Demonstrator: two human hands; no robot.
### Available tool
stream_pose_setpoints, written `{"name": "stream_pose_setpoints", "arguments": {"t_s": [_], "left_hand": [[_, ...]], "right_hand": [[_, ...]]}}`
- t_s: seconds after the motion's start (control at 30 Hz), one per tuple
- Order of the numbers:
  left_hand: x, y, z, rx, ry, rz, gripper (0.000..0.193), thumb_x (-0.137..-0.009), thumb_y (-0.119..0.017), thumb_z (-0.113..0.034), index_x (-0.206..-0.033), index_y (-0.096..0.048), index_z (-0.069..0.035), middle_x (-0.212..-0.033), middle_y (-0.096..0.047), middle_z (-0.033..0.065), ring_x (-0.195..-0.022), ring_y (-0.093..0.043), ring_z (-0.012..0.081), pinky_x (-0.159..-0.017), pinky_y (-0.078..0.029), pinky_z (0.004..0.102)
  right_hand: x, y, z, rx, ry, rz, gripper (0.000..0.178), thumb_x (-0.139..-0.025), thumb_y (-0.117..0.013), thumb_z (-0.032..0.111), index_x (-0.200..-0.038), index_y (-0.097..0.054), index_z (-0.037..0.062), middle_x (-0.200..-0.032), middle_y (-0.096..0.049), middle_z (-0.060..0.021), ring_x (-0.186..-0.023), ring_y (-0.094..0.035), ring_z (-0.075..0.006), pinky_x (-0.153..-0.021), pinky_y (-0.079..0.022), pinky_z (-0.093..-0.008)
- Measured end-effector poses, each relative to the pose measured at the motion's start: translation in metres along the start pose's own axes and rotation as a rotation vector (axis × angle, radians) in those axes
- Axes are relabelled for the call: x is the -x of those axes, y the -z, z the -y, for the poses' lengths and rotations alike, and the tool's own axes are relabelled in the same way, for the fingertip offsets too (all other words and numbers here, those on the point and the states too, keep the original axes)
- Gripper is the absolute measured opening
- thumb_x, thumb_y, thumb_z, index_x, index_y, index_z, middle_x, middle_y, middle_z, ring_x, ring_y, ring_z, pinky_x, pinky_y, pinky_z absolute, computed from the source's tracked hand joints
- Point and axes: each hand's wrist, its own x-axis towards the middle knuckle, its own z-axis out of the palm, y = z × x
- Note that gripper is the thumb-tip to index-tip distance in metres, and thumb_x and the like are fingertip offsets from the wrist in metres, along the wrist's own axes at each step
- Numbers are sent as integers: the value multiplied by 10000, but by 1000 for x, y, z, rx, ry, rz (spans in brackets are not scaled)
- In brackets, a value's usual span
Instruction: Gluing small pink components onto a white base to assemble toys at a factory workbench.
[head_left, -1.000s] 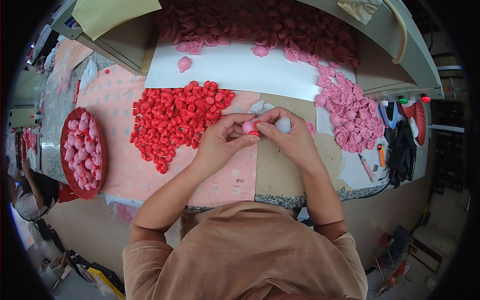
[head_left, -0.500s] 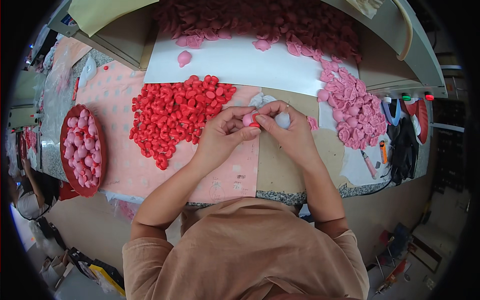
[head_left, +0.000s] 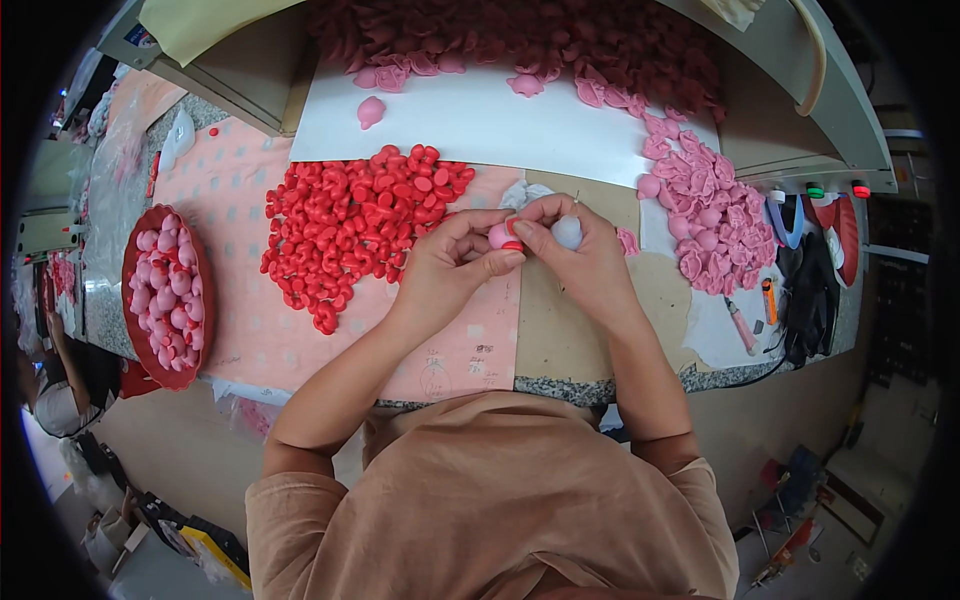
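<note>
My left hand (head_left: 450, 262) pinches a small round pink piece (head_left: 499, 237) between thumb and fingers. The thumb and forefinger of my right hand (head_left: 582, 258) press a glossy red piece (head_left: 513, 245) against it. Tucked in the same right hand is a small translucent squeeze bottle (head_left: 567, 233) with a thin needle-like tip. To the left of my hands lies a heap of rounded red pieces (head_left: 350, 220). A pile of pink pieces (head_left: 715, 215), some ball-like and some frilled, sits on the right.
A reddish scalloped bowl (head_left: 207, 330) at the left holds pink-and-red pieces. More pink pieces (head_left: 520, 50) fill the shelf box behind white paper (head_left: 450, 130). An orange-handled tool (head_left: 769, 300), a tube (head_left: 742, 328) and black gloves (head_left: 805, 310) lie right. Another person (head_left: 65, 390) sits far left.
The right thumb and finger have shifted slightly on the red piece, and more of the bottle shows. Both hands stay in nearly the same place.
</note>
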Motion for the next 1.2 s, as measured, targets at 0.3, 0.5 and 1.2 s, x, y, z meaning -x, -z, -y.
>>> {"name": "stream_pose_setpoints", "arguments": {"t_s": [0.3, 0.5, 1.2], "left_hand": [[1, -1, -1, -26, -10, -4, 391, -800, -683, -35, -1152, -520, 12, -878, -620, 35, -786, -592, 64, -697, -481, 198], [0, 0, -2, 22, 18, -2, 384, -800, -687, -45, -1147, -531, 9, -882, -620, 33, -785, -588, 59, -693, -475, 192], [3, 3, -2, -25, 33, 18, 362, -800, -678, -26, -1130, -534, 15, -908, -609, 31, -775, -593, 61, -697, -485, 193]], "right_hand": [[-1, -2, 2, -3, 24, -15, 138, -854, -630, 88, -942, -582, -6, -894, -585, -7, -826, -517, -64, -762, -431, -208], [-2, 0, 0, 33, 43, 2, 133, -855, -628, 90, -938, -577, 0, -883, -580, -4, -825, -516, -65, -756, -426, -203], [0, 7, 3, 33, 3, 47, 129, -852, -628, 98, -917, -581, -3, -846, -570, 7, -778, -507, -50, -696, -420, -190]]}}
